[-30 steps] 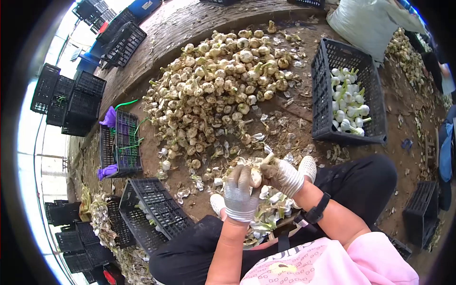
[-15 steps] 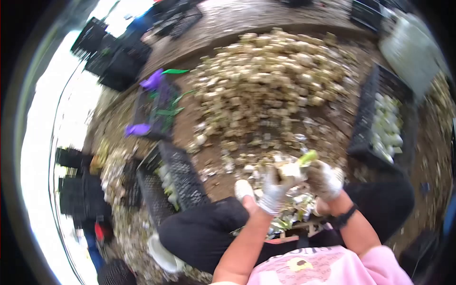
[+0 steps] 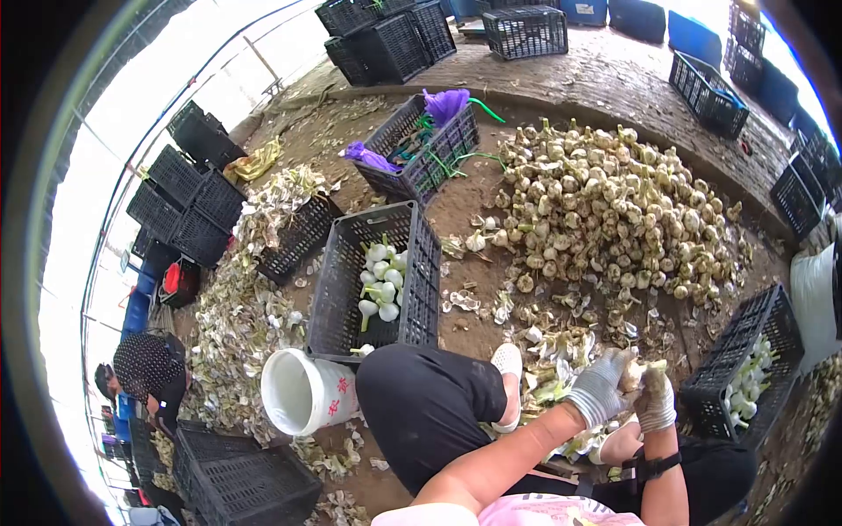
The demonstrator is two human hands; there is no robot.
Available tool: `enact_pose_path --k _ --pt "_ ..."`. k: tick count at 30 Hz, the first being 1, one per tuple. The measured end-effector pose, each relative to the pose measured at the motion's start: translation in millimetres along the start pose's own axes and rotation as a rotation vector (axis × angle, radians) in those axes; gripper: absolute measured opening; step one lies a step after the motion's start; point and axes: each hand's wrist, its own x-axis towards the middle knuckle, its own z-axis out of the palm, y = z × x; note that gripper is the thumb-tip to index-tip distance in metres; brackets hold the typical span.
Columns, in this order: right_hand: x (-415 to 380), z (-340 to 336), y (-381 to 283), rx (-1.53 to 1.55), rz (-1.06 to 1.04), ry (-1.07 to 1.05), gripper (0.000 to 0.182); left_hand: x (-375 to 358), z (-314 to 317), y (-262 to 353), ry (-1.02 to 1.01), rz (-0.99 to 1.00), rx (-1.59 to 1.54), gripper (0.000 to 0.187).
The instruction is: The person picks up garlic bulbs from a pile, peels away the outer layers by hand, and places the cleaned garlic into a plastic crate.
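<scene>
My left hand (image 3: 600,387), in a grey-white work glove, is closed round a brownish garlic bulb (image 3: 630,377) above my lap. My right hand (image 3: 656,407), gloved as well, meets it from the other side, its fingers wrapped round the stem end (image 3: 653,375) of the garlic. The hands partly hide the bulb. Below and left of them lie loose garlic skins and stem scraps (image 3: 557,373). A big heap of untrimmed garlic bulbs (image 3: 614,210) lies on the ground in front of me.
A black crate (image 3: 421,289) holding clean white garlic stands left, with a white bucket (image 3: 288,392) beside it. Another garlic crate (image 3: 702,399) is right. A crate with purple cloth (image 3: 446,105) is farther off. Another person (image 3: 151,364) bends at far left, near black crates (image 3: 250,486).
My view has swung left, so the heap and my hands appear farther right. Earlier a white bulb with a green stem showed between my hands; now a browner bulb shows there.
</scene>
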Motion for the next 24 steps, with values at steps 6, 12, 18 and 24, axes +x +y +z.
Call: enact_pose_path --k 6,12,18,24 --pt "0 14 -4 0.073 0.071 -0.051 0.048 -3 10 2 -0.009 0.018 0.143 0.058" --pt "-2 8 -7 0.162 0.176 -0.075 0.049 1 9 -4 -0.104 0.098 0.206 0.056" --pt "2 -18 -6 0.118 0.218 -0.054 0.037 3 9 -13 -0.073 0.385 0.349 0.054" --pt "-18 33 -24 -0.068 0.092 -0.245 0.03 11 -8 -14 -0.055 0.282 0.049 0.053"
